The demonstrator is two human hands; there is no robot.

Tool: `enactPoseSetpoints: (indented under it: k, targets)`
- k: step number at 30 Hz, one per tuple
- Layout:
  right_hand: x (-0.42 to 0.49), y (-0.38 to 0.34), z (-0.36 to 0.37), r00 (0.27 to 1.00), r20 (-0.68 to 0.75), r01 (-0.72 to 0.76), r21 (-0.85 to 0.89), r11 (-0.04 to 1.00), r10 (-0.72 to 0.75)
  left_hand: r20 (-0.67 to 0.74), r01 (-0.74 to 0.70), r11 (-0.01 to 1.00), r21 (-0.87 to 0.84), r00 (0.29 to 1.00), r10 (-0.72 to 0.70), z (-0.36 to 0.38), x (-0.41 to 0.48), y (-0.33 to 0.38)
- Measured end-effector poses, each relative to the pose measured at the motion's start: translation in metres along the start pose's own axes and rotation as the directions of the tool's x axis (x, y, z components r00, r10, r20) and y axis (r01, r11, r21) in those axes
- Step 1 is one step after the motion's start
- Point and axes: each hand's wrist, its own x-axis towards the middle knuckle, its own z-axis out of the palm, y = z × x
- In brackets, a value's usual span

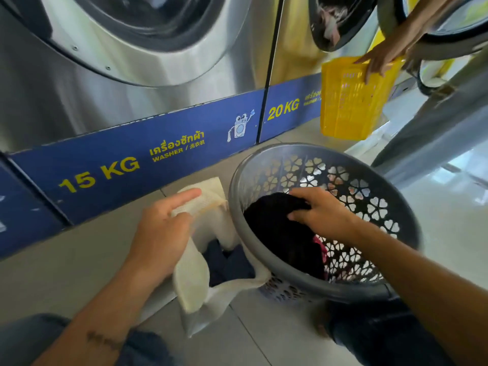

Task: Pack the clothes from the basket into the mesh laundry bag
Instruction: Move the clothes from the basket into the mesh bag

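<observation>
Beyond the grey basket (295,147), another person's yellow crate (348,109).

Bright daylight, glare on floor, motion blur, wide-angle distortion

Low and right of centre stands a round grey plastic laundry basket (330,287), its wall pierced in a repeating flower-shaped pattern. Inside it are a black fabric garment (277,228) and a sliver of pink cloth (320,248). Just left, a cream-white mesh laundry bag (190,286) shows dark navy clothes (229,262) within. Across the top, silver steel washing machines (66,101) carry a royal-blue strip (184,175) with yellow lettering and a white cartoon washer (239,126). At upper right is a bright yellow slotted plastic crate (346,109). Pale grey floor tiles (79,260) fill the lower left.
</observation>
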Motion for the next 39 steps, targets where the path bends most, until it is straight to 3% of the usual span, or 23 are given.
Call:
enactPoseSetpoints:
  k: [4,9,11,13,15,17,19,20,21,24,28,31,34,36,39]
  targets:
    - [-0.028,-0.052,0.006,0.978,-0.093,0.186,-0.023,0.982,-0.187,-0.040,-0.040,0.999,-0.030,0.998,0.039,-0.009,-0.016,0.023]
    - [-0.052,-0.099,0.025,0.833,-0.202,0.486,-0.182,0.855,-0.516,-0.098,-0.076,0.995,-0.063,0.993,0.069,-0.007,-0.018,0.045]
    - [-0.057,-0.104,0.039,0.839,-0.095,0.504,-0.238,0.830,-0.536,-0.118,-0.083,0.995,-0.057,0.990,0.076,-0.011,-0.017,0.044]
    - [-0.062,-0.098,0.051,0.872,0.131,0.489,-0.253,0.835,-0.471,-0.123,-0.066,0.997,-0.048,0.991,0.060,-0.017,-0.014,0.039]
    - [-0.066,-0.091,0.051,0.881,0.296,0.413,-0.099,0.905,-0.369,-0.113,-0.047,0.998,-0.044,0.993,0.041,-0.021,-0.010,0.033]
    - [-0.062,-0.083,0.046,0.932,0.170,0.311,0.077,0.947,-0.320,-0.095,-0.035,0.999,-0.034,0.995,0.032,-0.020,-0.009,0.030]
    - [-0.047,-0.069,0.049,0.955,-0.036,0.295,-0.017,0.955,-0.295,-0.073,-0.030,1.000,-0.005,0.997,0.029,-0.015,-0.010,0.028]
    - [-0.038,-0.060,0.053,0.963,-0.065,0.251,-0.119,0.961,-0.260,-0.060,-0.026,1.000,0.007,0.998,0.027,-0.012,-0.011,0.027]
    - [-0.030,-0.052,0.058,0.979,-0.054,0.187,-0.167,0.968,-0.199,-0.046,-0.025,1.000,0.014,0.999,0.025,-0.010,-0.012,0.027]
    - [-0.010,-0.028,0.066,0.998,0.052,-0.019,-0.017,1.000,0.020,-0.012,-0.023,1.000,0.021,1.000,0.023,-0.005,-0.014,0.029]
    - [-0.002,-0.013,0.069,0.996,0.065,-0.063,0.115,0.991,0.056,0.022,-0.004,0.999,0.041,1.000,0.003,-0.005,-0.015,0.030]
    - [-0.005,-0.019,0.067,0.999,-0.013,-0.031,0.048,0.998,0.032,0.034,0.012,0.999,0.041,0.999,-0.014,-0.006,-0.014,0.027]
    - [-0.013,-0.043,0.056,0.979,-0.193,0.068,-0.012,0.998,-0.069,0.033,0.012,0.999,0.050,0.999,-0.013,-0.008,-0.014,0.026]
    - [-0.021,-0.065,0.049,0.922,-0.333,0.198,-0.035,0.980,-0.198,0.023,-0.004,0.999,0.035,1.000,0.003,-0.012,-0.013,0.025]
    - [-0.034,-0.100,0.047,0.763,-0.494,0.427,-0.100,0.898,-0.418,-0.021,-0.026,1.000,-0.008,0.999,0.026,-0.021,-0.010,0.028]
